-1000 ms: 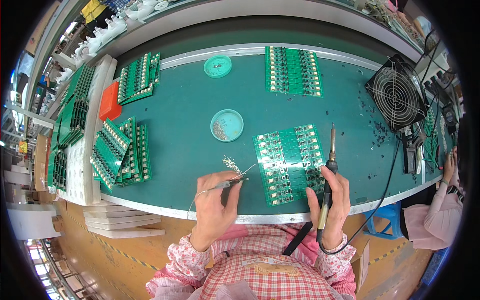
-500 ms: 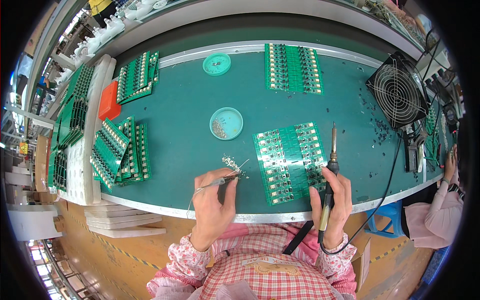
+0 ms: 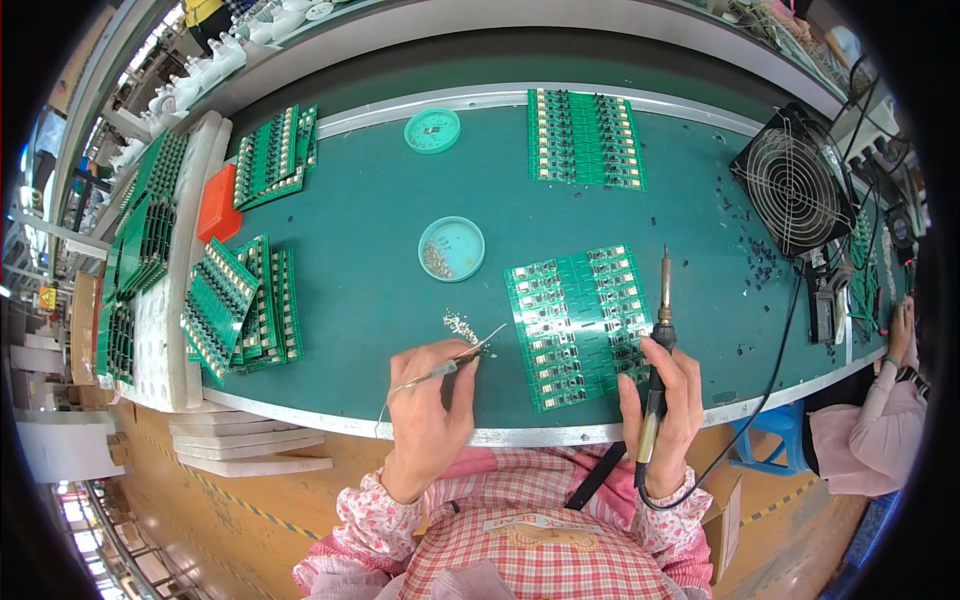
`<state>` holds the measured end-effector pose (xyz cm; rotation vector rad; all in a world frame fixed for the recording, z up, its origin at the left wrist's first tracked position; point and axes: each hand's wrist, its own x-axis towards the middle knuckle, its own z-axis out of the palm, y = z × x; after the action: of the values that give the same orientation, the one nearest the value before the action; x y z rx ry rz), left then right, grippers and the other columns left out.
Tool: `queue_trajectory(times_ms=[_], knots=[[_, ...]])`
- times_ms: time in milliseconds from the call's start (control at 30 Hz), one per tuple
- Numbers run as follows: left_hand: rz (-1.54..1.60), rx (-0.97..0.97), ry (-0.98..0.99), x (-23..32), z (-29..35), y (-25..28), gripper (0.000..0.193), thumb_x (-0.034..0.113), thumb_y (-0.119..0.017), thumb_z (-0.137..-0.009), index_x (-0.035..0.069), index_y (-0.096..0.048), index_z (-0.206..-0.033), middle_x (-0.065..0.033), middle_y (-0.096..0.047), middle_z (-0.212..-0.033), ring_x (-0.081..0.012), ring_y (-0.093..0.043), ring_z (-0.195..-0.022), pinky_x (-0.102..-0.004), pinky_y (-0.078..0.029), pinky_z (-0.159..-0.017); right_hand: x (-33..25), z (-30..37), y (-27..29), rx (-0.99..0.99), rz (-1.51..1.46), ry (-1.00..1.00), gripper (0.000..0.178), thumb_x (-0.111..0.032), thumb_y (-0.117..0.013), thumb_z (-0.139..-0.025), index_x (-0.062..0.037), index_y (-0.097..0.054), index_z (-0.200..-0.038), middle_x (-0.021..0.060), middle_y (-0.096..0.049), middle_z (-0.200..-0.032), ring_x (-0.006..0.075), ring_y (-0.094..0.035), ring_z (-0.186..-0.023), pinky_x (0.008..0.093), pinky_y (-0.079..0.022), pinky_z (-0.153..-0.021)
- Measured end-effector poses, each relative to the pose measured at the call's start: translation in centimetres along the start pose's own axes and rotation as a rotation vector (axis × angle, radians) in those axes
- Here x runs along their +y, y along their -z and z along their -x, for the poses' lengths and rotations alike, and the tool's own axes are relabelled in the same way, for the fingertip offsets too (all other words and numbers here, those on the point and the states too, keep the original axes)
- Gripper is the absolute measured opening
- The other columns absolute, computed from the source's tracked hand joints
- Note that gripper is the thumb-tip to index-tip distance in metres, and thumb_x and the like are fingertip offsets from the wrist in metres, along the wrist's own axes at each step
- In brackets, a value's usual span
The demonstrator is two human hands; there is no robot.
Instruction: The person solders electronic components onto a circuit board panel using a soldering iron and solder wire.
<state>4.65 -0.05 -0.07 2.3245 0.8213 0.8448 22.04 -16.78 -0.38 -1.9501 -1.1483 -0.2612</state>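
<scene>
- Working two-handed at the tabletop (image 3: 350, 280): the right hand (image 3: 672, 405) has its fingers wrapped round the handle of a soldering iron (image 3: 663, 335), whose tip points away from the body, by the right edge of the circuit board.
- Left hand (image 3: 428, 405) half curled, thumb and fingertips pinched together on a thin wire (image 3: 497, 333) with a grey sleeve (image 3: 440, 370); the wire's free end slants toward the board. Whether a small part also sits in that pinch, cannot tell.
- Circuit board (image 3: 580, 325) lies flat in front of the person, between the two hands, rows of pale and dark components on it. Right thumb is close to its lower right edge (contact hard to judge at this angle).
- Loose pale parts (image 3: 459, 325) lie heaped just beyond the left fingertips; a round dish (image 3: 464, 243) with more small bits stands farther off.
- Step in hand, my reading: a pause between joints, with iron and wire apart and neither tip on a pad.
- Next move probably calls for bringing iron tip and wire end together over one joint, both hands steady, neighbouring components left untouched.
</scene>
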Motion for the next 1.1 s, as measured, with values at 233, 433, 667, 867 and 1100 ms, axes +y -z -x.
queue_trajectory(times_ms=[233, 433, 667, 867, 1100], knots=[[-0.019, 0.014, -0.045, 0.0, 0.1, -0.2, 0.019, -0.005, -0.068, -0.084, 0.002, -0.063, -0.1, -0.0102, -0.071, -0.098, -0.0274, -0.066, -0.088, -0.0362, -0.044, -0.084, -0.1, 0.1, 0.1, 0.008, -0.002, -0.006, 0.048, -0.004, -0.08, -0.076, -0.0046, -0.065, -0.122, 0.0178, -0.063, -0.104, 0.029, -0.064, -0.085, 0.0355, -0.053, -0.071], [-0.001, 0.018, -0.028, 0.0, 0.2, -0.1, 0.016, -0.006, -0.067, -0.084, 0.001, -0.065, -0.099, -0.0108, -0.07, -0.099, -0.0273, -0.066, -0.088, -0.036, -0.046, -0.083, -0.1, -0.1, 0.1, 0.024, -0.015, 0.0, 0.047, -0.003, -0.08, -0.076, -0.0046, -0.067, -0.12, 0.0159, -0.064, -0.103, 0.028, -0.064, -0.083, 0.0352, -0.053, -0.07], [0.164, -0.074, -0.029, 1.6, -0.5, -1.3, 0.015, -0.006, -0.067, -0.085, 0.0, -0.067, -0.099, -0.0118, -0.07, -0.101, -0.0279, -0.066, -0.09, -0.0345, -0.051, -0.081, 0.1, 0.1, -0.1, 0.041, -0.057, 0.001, 0.046, -0.002, -0.08, -0.075, -0.005, -0.068, -0.119, 0.0149, -0.063, -0.101, 0.0279, -0.065, -0.083, 0.0347, -0.053, -0.07], [0.151, -0.108, -0.072, 1.5, -1.0, -2.4, 0.016, -0.006, -0.068, -0.084, 0.001, -0.068, -0.099, -0.0121, -0.07, -0.101, -0.0285, -0.066, -0.09, -0.0344, -0.051, -0.078, 0.2, 0.1, 0.0, 0.038, -0.059, -0.002, 0.046, -0.002, -0.081, -0.075, -0.0057, -0.068, -0.119, 0.0143, -0.063, -0.099, 0.0267, -0.064, -0.08, 0.034, -0.053, -0.067], [0.122, -0.103, -0.106, 1.6, -1.0, -2.5, 0.017, -0.006, -0.069, -0.083, 0.001, -0.067, -0.099, -0.0117, -0.07, -0.101, -0.0289, -0.066, -0.089, -0.0359, -0.051, -0.079, 0.1, 0.2, -0.1, 0.046, -0.063, 0.001, 0.046, -0.002, -0.081, -0.074, -0.0065, -0.069, -0.118, 0.0138, -0.062, -0.098, 0.0258, -0.063, -0.077, 0.0334, -0.053, -0.065]])
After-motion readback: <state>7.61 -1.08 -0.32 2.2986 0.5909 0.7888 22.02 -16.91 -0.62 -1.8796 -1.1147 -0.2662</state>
